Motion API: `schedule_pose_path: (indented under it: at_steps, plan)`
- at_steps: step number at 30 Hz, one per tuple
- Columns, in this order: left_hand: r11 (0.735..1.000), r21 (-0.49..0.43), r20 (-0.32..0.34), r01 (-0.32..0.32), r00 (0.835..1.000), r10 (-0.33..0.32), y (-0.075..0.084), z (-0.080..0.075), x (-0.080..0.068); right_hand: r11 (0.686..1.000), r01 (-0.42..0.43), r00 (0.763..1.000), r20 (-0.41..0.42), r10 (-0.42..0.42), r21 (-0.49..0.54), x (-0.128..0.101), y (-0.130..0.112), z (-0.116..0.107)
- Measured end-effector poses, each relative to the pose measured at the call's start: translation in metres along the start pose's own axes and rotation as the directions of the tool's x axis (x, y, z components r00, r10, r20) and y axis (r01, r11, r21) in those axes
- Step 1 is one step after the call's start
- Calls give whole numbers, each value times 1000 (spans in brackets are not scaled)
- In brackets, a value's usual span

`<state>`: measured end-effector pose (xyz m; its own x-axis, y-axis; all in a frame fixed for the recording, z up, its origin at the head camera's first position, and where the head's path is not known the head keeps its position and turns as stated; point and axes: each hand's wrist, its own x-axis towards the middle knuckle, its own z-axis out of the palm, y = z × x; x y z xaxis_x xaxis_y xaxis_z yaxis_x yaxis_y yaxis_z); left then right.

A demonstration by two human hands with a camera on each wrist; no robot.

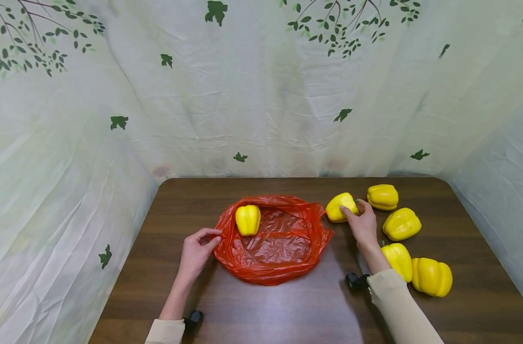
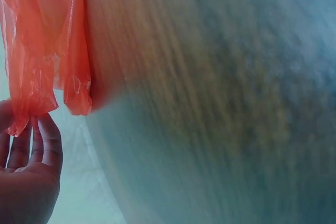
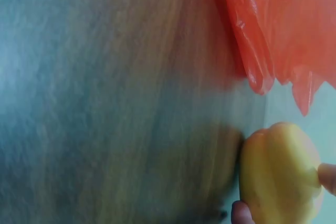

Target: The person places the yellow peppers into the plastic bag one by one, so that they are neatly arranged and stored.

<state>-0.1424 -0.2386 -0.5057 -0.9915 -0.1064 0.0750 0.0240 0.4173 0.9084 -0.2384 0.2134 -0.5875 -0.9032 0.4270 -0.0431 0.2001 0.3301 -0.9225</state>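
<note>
Six yellow peppers in all from the head cam: one already inside the red bag [image 1: 275,241], four loose on the worktop [image 1: 261,310] to my right, & one under my right hand [image 1: 363,224]. That pepper [image 1: 341,207] sits just beside the bag's right rim; my fingers curl round it, thumb on the near side. My left hand [image 1: 197,251] pinches the bag's left rim, w/ the bagged pepper [image 1: 247,220] close by. To do this well, I reckon I keep the rim pinched so the mouth stays wide, then carry the pepper over the right rim rather than shove through the film. Room: bare wood near me, peppers crowd the right edge, curtain [image 1: 261,105] hangs close behind the far edge.

Left wrist cam: blurry. Fingers [image 2: 46,142] nip a fold of red film [image 2: 44,51], so that hand is gripping the bag. Worktop just a smear.

Right wrist cam: also blurry. Pepper [image 3: 281,171] fills the lower right corner, fingertips [image 3: 328,177] pressed on either side, gripping it. Bag's edge [image 3: 273,30] hangs close above, not touching as far as I can tell.
</note>
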Motion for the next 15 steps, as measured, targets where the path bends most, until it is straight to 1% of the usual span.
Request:
schedule_pose_path:
  at_steps: [4,8,11,15]
  plan:
    - [1000,-12,6,14,1000,-14,4,-1,-1,1000,12,1000,6,-12,23,4,1,-3]
    - [999,-40,19,12,1000,-12,20,-3,-4,997,6,1000,21,-7,73,8,3,-5]
    - [999,-45,27,7,1000,-6,33,-4,-8,996,-6,999,32,3,85,10,4,-7]
    - [999,-29,29,15,999,-14,40,-3,-10,999,-4,999,40,2,43,11,6,-10]
